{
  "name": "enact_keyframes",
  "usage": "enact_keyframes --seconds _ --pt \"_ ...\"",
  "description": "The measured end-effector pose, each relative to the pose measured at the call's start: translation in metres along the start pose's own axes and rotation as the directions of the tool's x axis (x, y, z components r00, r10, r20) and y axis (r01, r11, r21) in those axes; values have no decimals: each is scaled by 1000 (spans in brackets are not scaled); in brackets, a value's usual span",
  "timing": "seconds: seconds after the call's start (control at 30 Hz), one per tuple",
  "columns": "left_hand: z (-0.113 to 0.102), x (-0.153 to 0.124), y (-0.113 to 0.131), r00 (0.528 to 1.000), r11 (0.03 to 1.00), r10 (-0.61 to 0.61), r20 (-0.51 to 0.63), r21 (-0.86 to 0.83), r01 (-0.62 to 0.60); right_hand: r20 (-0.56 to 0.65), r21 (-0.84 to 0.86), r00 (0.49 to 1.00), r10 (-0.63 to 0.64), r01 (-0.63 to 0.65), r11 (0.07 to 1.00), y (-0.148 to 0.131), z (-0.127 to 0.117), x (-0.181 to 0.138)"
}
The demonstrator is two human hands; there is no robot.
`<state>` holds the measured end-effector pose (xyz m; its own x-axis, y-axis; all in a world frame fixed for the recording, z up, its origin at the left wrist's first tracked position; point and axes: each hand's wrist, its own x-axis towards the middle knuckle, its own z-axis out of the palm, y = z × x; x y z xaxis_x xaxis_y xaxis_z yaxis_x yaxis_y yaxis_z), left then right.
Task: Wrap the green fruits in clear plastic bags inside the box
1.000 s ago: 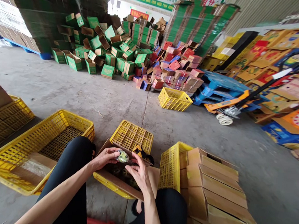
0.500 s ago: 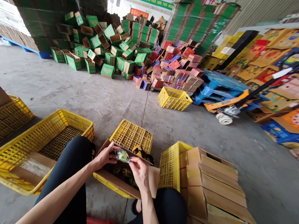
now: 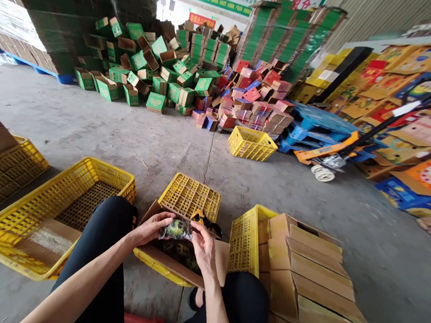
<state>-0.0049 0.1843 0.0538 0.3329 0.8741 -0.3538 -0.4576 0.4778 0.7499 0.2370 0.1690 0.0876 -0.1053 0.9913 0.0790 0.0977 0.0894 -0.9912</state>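
Between my two hands is a small clear plastic packet (image 3: 177, 229) with something green and dark-mottled inside; its exact kind is hard to make out. My left hand (image 3: 153, 228) pinches its left end, and the fingers of my right hand (image 3: 202, 242) are closed on its right end. Just below the packet lies an open cardboard box (image 3: 169, 262) with dark greenish pieces inside, partly hidden by my hands. The box rests on a yellow crate (image 3: 181, 280). Beyond it, a black and yellow tool (image 3: 209, 225), perhaps a tape dispenser, lies by another yellow plastic crate (image 3: 189, 192).
To my left stands a yellow basket (image 3: 122, 178) with a cardboard piece inside. On the right, stacked cardboard boxes (image 3: 319, 273) adjoin another yellow crate (image 3: 244, 240). Farther off are a lone yellow crate (image 3: 251, 144), a pallet jack (image 3: 338, 153) and piled green boxes (image 3: 156, 102).
The packet has turned and moved slightly, so more of its green content shows. My right hand has shifted a little up, and both hands keep hold of the packet's ends.
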Motion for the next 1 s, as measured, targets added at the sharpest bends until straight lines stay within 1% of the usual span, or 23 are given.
enact_keyframes --seconds 0.1,0.23,0.33,0.43,0.5,0.6,0.7,0.83,1.0 --pt "-1 1 0 999 998 46 28 -37 -45 -12 29 996 87 -87 996 0 -2 -1" --pt "0 0 1 994 996 79 75 -39 -76 -53 56 991 125 -122 991 -1 0 0" --pt "2 -1 1 990 996 92 104 -23 -90 0 38 990 143 -143 989 -2 3 0" --pt "4 -2 1 984 996 90 155 8 -92 73 -25 992 103 -102 995 -4 4 -2" --pt "5 -3 2 977 995 92 192 23 -98 82 -82 995 61 -54 995 -4 4 -2" --pt "5 -4 3 972 992 110 206 38 -120 58 -117 998 35 -28 993 -2 2 -2" --pt "5 -3 2 974 990 122 190 50 -134 10 -98 999 36 -35 995 1 2 0" --pt "6 -2 1 973 988 128 191 59 -142 -51 -32 997 62 -63 997 4 2 1" --pt "10 -5 6 972 982 154 180 79 -170 -62 41 993 99 -97 994 11 4 1"
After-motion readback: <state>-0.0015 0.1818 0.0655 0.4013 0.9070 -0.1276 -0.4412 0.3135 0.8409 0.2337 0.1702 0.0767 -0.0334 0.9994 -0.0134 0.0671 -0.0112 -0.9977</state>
